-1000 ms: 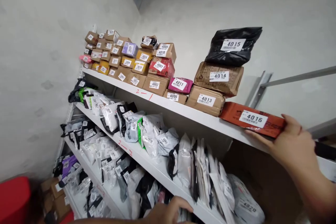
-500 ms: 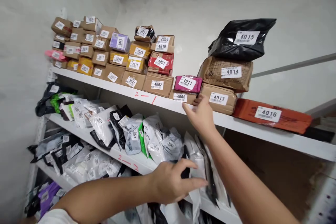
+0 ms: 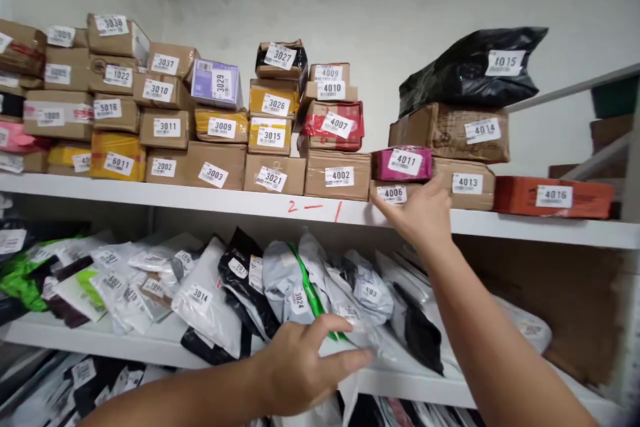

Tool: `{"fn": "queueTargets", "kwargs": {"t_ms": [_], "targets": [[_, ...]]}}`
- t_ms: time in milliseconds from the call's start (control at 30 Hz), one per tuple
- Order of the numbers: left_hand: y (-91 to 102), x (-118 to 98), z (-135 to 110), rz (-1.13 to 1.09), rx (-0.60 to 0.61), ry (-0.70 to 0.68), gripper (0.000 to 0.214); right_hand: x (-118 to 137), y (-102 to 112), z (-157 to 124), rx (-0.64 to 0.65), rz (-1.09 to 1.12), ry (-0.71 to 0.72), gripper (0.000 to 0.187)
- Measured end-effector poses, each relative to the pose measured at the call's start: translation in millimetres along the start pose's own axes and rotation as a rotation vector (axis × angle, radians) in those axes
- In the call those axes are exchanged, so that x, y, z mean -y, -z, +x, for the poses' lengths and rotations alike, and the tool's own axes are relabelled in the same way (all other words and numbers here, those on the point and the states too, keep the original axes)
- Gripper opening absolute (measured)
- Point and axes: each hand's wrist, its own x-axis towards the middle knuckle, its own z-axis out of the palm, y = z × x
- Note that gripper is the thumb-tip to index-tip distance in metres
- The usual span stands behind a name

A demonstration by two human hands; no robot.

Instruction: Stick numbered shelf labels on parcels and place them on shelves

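Observation:
My right hand (image 3: pixel 423 210) reaches up to the top shelf and spans a small cardboard box labelled 4006 (image 3: pixel 393 193). Its thumb lies at the box's left end and its fingers at the right end, partly hidden. On top of that box rests a magenta parcel labelled 4011 (image 3: pixel 404 163). Just right of my fingers stands a brown box labelled 4013 (image 3: pixel 473 185). Lower down, my left hand (image 3: pixel 315 363) hovers with thumb and forefinger apart, holding nothing, in front of bagged parcels such as a white one marked 3014 (image 3: pixel 200 297).
Stacked labelled boxes line the white top shelf (image 3: pixel 225 200), among them box 4002 (image 3: pixel 337 175). A black bag 4015 (image 3: pixel 470 73) tops box 4014 (image 3: pixel 470 133). An orange parcel 4016 (image 3: pixel 553 197) lies at right. Soft mailer bags fill the shelves below.
The view has turned left and levelled, nearer the shelf. My right hand has shifted from the gap beside box 4013 to spread across box 4006. My left hand stays open.

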Motion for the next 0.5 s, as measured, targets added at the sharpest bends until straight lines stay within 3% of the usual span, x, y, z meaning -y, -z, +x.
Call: {"fn": "queueTargets", "kwargs": {"t_ms": [267, 367, 500], "targets": [[22.4, 20, -33, -0.021, -0.037, 0.015, 0.063, 3, 4, 5, 0.116, -0.140, -0.056, 0.130], [22.9, 33, -18, -0.045, -0.063, 0.030, 0.063, 9, 2, 12, 0.152, -0.094, -0.107, 0.131], [27.5, 53, 36, -0.097, -0.085, 0.085, 0.057, 14, 2, 16, 0.128, 0.001, -0.173, 0.132]]}}
